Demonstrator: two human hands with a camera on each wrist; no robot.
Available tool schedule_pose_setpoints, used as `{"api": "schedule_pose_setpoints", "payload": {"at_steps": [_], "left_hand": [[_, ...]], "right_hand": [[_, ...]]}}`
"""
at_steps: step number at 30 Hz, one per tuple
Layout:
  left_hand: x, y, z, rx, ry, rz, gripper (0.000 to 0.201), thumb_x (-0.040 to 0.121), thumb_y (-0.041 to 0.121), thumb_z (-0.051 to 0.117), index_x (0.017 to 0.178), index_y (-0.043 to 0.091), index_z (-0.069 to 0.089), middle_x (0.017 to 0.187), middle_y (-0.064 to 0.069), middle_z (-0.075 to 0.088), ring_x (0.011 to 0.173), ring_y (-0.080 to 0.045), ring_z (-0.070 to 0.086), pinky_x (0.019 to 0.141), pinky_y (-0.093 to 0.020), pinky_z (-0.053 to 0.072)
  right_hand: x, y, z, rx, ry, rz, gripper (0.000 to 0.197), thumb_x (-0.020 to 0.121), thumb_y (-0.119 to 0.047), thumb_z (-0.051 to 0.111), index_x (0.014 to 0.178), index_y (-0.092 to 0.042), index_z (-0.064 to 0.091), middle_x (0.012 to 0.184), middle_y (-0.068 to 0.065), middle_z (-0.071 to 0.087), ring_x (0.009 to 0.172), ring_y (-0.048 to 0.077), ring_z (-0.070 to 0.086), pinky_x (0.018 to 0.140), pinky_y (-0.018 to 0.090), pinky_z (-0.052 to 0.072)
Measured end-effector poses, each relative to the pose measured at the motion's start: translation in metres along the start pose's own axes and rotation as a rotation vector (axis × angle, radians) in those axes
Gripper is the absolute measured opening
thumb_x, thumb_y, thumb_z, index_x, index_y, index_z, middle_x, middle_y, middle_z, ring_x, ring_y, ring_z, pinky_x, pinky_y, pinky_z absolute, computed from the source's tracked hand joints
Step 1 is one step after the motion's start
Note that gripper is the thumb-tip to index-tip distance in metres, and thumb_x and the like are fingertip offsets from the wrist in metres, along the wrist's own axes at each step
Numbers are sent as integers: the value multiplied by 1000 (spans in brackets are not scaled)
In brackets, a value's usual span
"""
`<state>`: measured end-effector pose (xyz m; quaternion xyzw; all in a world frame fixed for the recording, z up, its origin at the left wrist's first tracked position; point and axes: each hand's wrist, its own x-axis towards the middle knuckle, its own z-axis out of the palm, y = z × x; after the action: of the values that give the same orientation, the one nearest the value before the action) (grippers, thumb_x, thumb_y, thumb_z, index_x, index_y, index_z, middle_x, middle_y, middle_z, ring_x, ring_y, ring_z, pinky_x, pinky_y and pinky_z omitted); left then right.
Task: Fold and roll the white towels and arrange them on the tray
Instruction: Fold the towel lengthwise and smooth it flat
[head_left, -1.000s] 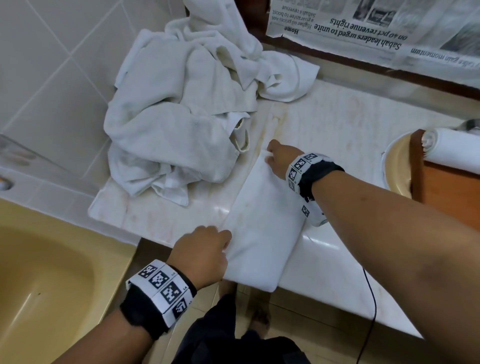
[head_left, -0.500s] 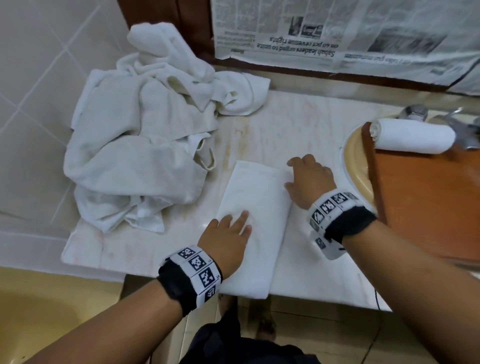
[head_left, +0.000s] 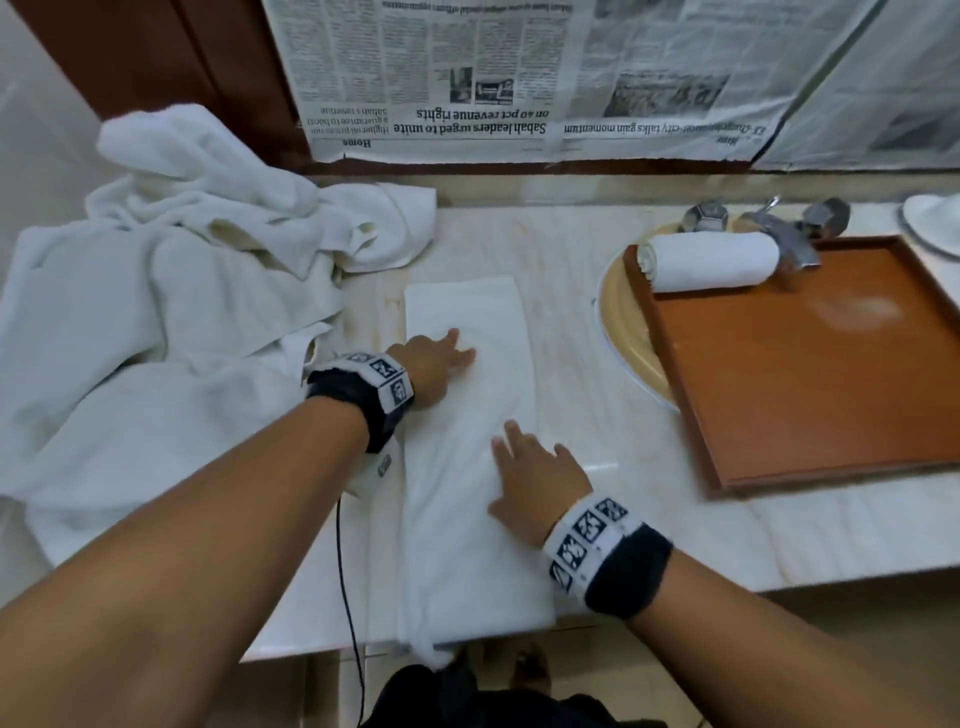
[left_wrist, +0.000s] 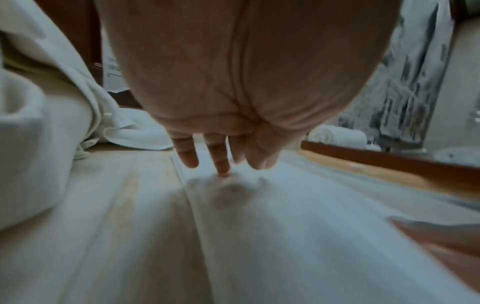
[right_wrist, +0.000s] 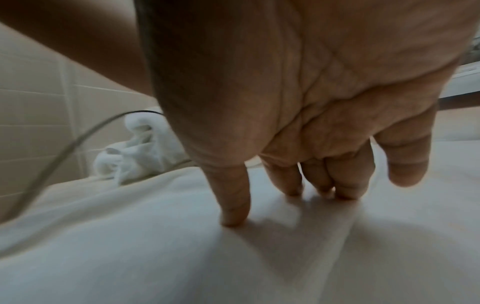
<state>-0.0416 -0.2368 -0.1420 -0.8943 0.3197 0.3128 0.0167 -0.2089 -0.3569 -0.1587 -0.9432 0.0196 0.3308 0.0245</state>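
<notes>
We've got both hands flat, left hand and right hand, fingers straight, pressing the folded towel. Its near end overhangs the counter edge, so we reckon it could slide off.

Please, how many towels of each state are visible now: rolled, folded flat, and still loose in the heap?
Rolled towel, on the tray: 1
Folded towel, flat under both hands: 1
Loose heap: number cannot be told
Total countable: 2, plus the heap

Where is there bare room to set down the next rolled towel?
Most of the tray is bare in front of the rolled towel at its back edge. A counter strip between the folded towel and the tray is free. The left is crowded by the towel pile.
</notes>
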Motion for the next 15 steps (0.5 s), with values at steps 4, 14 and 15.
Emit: {"api": "schedule_pose_setpoints", "payload": {"at_steps": [4, 14, 15], "left_hand": [[-29, 3, 25, -407, 370, 72, 46, 100, 14, 47, 146, 18, 44, 157, -6, 34, 141, -25, 36, 116, -33, 27], [-97, 46, 105, 18, 178, 93, 52, 97, 17, 45, 147, 14, 36, 161, -4, 19, 139, -26, 33, 106, -41, 29], [-96, 47, 107, 22, 149, 73, 60, 96, 13, 44, 153, 13, 25, 164, -4, 8, 145, -25, 24, 112, -42, 24]], "right_hand": [[56, 19, -32, 28, -2, 86, 89, 96, -52, 51, 159, -20, -4, 165, 7, -14, 150, 29, 15, 117, 49, 23], [137, 47, -94, -68, 140, 260, 66, 101, -39, 41, 157, -22, 13, 161, 9, 17, 145, 34, 23, 112, 55, 25], [135, 48, -94, -73, 180, 264, 61, 100, -38, 41, 155, -23, 20, 157, 9, 25, 142, 33, 26, 110, 54, 28]]}}
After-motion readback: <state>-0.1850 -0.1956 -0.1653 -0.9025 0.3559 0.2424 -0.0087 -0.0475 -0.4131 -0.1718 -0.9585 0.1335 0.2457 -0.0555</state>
